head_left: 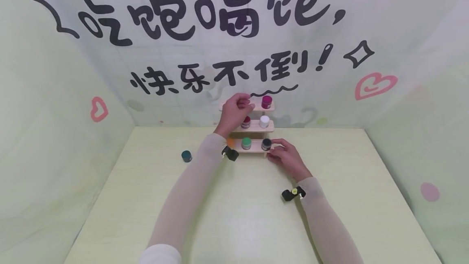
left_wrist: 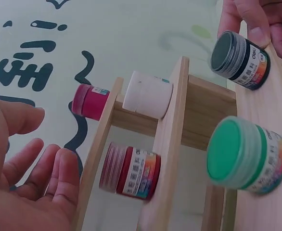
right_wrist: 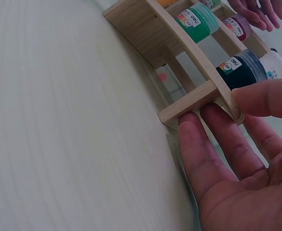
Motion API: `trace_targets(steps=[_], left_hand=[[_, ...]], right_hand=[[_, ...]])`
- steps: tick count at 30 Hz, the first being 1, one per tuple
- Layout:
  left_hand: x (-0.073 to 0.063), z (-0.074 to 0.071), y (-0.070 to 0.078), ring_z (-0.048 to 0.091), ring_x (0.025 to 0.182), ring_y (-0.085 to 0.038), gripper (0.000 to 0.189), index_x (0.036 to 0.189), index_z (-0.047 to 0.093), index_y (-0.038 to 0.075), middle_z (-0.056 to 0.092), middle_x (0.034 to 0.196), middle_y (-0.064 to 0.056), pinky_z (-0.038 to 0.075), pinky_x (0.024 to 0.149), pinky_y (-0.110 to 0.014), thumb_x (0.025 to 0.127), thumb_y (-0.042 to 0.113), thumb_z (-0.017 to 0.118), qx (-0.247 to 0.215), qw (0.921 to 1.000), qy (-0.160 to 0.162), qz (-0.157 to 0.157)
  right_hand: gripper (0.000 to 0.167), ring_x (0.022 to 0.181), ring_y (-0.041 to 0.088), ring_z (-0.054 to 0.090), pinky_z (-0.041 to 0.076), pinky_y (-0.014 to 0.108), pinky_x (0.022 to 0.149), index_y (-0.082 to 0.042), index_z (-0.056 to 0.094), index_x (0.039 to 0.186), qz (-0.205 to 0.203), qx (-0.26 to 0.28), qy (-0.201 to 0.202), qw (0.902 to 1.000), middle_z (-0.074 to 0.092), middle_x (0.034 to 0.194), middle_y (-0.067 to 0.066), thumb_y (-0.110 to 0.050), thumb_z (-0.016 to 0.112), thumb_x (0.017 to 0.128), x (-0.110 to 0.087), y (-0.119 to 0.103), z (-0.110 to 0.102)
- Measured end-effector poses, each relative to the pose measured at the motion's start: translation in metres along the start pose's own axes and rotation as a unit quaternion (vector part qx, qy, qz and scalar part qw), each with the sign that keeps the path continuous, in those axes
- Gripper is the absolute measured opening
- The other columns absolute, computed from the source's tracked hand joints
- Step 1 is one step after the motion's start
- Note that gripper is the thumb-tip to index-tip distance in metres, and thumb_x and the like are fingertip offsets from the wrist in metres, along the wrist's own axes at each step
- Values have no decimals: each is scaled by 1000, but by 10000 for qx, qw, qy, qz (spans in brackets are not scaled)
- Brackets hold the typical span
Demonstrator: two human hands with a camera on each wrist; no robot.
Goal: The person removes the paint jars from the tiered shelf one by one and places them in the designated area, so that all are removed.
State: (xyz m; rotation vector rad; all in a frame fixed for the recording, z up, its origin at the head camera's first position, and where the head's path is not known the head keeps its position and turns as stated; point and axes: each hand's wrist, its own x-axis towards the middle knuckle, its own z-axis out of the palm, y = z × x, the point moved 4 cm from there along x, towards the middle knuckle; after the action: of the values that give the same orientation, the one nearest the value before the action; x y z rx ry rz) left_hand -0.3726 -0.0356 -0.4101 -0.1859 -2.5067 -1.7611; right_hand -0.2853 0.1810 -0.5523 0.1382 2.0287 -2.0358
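A three-tier wooden rack (head_left: pixel 254 150) of small paint jars stands at the back of the table. My left hand (head_left: pixel 236 111) is raised by its top tier, fingers bent loosely; the left wrist view shows nothing between thumb and fingers. My right hand (right_wrist: pixel 237 168) grips the right end of the bottom shelf, thumb on top and fingers beneath. Beside that thumb sits a black jar (head_left: pixel 266 144), with a green jar (head_left: pixel 246 143) and an orange jar (head_left: pixel 230 142) further left. The middle tier bears a dark red jar (left_wrist: pixel 134 171) and a white jar (head_left: pixel 264 122); a magenta jar (head_left: pixel 266 102) tops the rack.
A teal jar (head_left: pixel 187 156) stands alone on the pale wooden table (head_left: pixel 234 215), left of the rack and near my left forearm. Behind the rack hangs a printed cloth (head_left: pixel 205 52) with large black lettering, and similar cloth encloses both sides.
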Motion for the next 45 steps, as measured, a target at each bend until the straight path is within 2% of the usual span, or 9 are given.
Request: trace_targets(steps=[5, 13, 18, 25, 30, 33, 38, 45], left_hand=[[9, 15, 7, 71, 107, -14, 39, 129, 69, 14, 73, 117, -2, 60, 98, -28, 94, 23, 82, -8, 9998, 52, 195], [18, 35, 11, 68, 112, -12, 46, 134, 66, 17, 70, 122, 2, 59, 101, -25, 92, 28, 84, 126, 9995, -184, 234], [21, 45, 12, 65, 111, -13, 51, 137, 66, 17, 71, 121, 2, 58, 100, -27, 92, 31, 85, 506, 9978, -317, 279], [19, 51, 20, 63, 110, -15, 51, 140, 66, 18, 72, 123, 1, 56, 99, -29, 94, 34, 82, 1246, 9913, -314, 291], [18, 52, 22, 64, 107, -16, 45, 136, 69, 18, 73, 120, -1, 56, 96, -29, 96, 34, 81, 1333, 9891, -309, 538], [17, 49, 18, 65, 107, -14, 44, 135, 69, 20, 73, 120, 0, 57, 95, -27, 95, 33, 81, 1022, 9929, -331, 505], [15, 37, 12, 68, 109, -12, 46, 136, 69, 21, 74, 121, 2, 59, 96, -26, 93, 32, 83, 440, 9967, -432, 523], [8, 17, 6, 67, 109, -10, 48, 136, 70, 25, 74, 121, 5, 59, 98, -28, 92, 37, 84, 490, 9965, -485, 478]], right_hand=[[40, 103, 16, 74, 64, 33, 97, -5, 56, 142, 19, 60, -20, 10000, 75, 105, 6, -2, 60, 103, 1, 2, -2], [40, 101, 15, 73, 64, 31, 96, -7, 55, 143, 77, 107, -22, 9999, 75, 102, 2, -3, 60, 103, 0, 1, -1], [40, 101, 14, 74, 64, 30, 95, -6, 55, 143, 8, 121, -50, 9999, 75, 103, 3, -3, 59, 104, -1, 1, -2], [41, 103, 15, 74, 64, 30, 95, -6, 54, 144, -28, 123, -90, 9999, 76, 104, 4, -3, 58, 103, 0, 1, -2], [40, 104, 16, 74, 64, 31, 96, -7, 56, 143, -7, 139, -68, 9999, 76, 105, 5, -4, 58, 103, 1, 2, -2], [40, 103, 16, 75, 64, 30, 95, -7, 56, 142, 7, 178, -62, 9998, 76, 104, 4, -3, 59, 102, 1, 2, -2], [40, 104, 17, 75, 64, 31, 95, -6, 56, 142, -40, 222, -90, 9997, 76, 105, 5, -2, 60, 102, 1, 3, -2], [42, 106, 17, 74, 63, 32, 98, -4, 54, 145, -70, 132, -105, 9998, 74, 101, 3, -2, 58, 103, 1, 3, -3]])
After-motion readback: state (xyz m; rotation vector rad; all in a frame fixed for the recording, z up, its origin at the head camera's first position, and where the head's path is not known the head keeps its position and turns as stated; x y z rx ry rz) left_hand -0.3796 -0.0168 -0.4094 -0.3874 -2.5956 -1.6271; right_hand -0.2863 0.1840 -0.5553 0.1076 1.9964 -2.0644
